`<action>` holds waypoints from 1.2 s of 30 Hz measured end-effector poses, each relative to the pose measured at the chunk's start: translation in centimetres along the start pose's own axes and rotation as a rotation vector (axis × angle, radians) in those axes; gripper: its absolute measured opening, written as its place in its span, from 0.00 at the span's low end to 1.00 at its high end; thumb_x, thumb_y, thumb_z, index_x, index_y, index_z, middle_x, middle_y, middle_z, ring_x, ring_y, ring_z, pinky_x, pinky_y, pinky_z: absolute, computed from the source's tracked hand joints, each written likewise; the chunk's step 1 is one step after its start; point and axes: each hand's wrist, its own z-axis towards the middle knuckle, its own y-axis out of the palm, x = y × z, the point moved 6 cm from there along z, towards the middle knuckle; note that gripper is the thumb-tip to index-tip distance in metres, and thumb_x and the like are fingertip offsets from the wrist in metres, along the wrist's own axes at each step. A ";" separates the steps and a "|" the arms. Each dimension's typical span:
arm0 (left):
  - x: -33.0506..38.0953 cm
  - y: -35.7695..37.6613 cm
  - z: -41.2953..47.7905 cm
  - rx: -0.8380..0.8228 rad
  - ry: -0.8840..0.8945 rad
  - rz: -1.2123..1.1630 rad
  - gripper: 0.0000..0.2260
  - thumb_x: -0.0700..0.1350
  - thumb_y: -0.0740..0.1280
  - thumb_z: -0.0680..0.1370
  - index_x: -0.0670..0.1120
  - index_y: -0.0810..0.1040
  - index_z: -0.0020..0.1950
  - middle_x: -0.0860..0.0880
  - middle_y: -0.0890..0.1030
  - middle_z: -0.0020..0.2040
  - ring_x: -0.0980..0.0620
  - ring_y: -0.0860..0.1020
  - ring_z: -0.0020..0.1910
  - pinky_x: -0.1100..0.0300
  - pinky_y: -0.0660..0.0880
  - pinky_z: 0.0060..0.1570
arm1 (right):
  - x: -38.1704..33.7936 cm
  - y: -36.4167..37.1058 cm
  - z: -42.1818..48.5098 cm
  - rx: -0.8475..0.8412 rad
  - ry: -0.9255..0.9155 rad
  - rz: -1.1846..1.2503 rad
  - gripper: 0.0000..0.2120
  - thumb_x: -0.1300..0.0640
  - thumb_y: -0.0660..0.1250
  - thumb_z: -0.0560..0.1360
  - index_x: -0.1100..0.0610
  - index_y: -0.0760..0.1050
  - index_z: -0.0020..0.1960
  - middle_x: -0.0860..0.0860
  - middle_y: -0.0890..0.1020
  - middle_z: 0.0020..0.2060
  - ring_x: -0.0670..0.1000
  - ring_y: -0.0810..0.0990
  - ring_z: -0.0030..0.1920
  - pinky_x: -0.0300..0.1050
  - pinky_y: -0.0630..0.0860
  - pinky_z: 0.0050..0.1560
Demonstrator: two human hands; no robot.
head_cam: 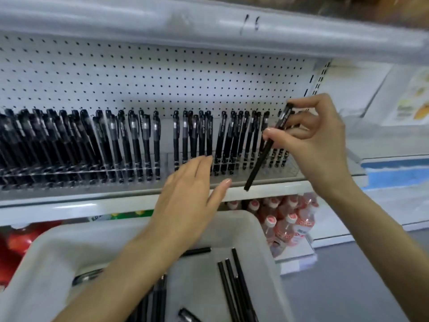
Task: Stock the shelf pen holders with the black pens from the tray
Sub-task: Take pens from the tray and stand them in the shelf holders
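My right hand [311, 133] pinches a black pen [260, 163] that hangs tilted, cap up, in front of the right end of the clear shelf pen holders [291, 169]. Rows of black pens [144, 138] stand upright in the holders across the shelf. My left hand [190, 198] reaches flat toward the holders' front, fingers straight, holding nothing. Below, the white tray [58, 256] holds several loose black pens [234, 289]; my left forearm crosses over it.
A white pegboard [151, 80] backs the shelf, and an upper shelf edge [209, 26] overhangs it. Bottles with pink caps [285, 219] stand on the lower shelf at right. Red packages [16, 240] sit at lower left. Grey floor lies at right.
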 end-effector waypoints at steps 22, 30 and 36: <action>-2.1 3.6 2.5 0.064 0.042 0.161 0.29 0.63 0.48 0.79 0.45 0.70 0.68 0.51 0.76 0.60 0.51 0.72 0.60 0.55 0.65 0.62 | 7.0 2.9 4.5 0.001 -0.161 -0.171 0.22 0.58 0.75 0.68 0.48 0.64 0.52 0.45 0.75 0.35 0.42 0.77 0.35 0.32 0.75 0.40; -2.2 3.6 2.9 0.066 0.013 0.156 0.29 0.64 0.48 0.78 0.46 0.73 0.66 0.50 0.77 0.59 0.49 0.73 0.59 0.53 0.67 0.60 | 7.7 3.3 4.6 -0.059 -0.290 -0.354 0.26 0.55 0.73 0.69 0.63 0.67 0.60 0.41 0.74 0.34 0.41 0.76 0.35 0.28 0.73 0.38; -2.1 3.8 2.7 0.081 0.015 0.177 0.28 0.64 0.49 0.79 0.46 0.73 0.66 0.50 0.77 0.58 0.49 0.74 0.58 0.52 0.69 0.59 | 6.6 3.7 5.3 -0.142 -0.466 -0.497 0.26 0.51 0.72 0.69 0.62 0.67 0.59 0.50 0.79 0.34 0.46 0.76 0.31 0.22 0.69 0.35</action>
